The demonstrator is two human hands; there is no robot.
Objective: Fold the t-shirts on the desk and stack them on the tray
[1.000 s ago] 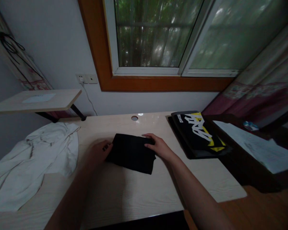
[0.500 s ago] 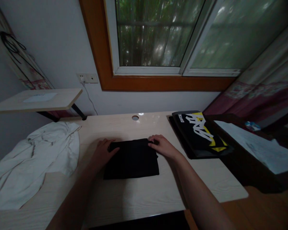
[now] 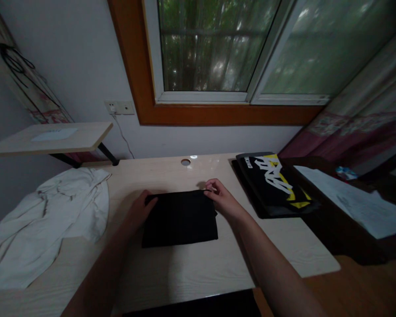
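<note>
Lying between hands, apparently folded cloth

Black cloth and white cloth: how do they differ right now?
Shape: the black cloth is a compact, near-rectangular piece; the white cloth is spread out and rumpled.
Size as they lie: the black cloth covers less of the desk than the white cloth.
Handling: the left hand and right hand grip the black cloth's far corners; neither touches the white cloth.
Shared: both lie at least partly on the desk.
</note>
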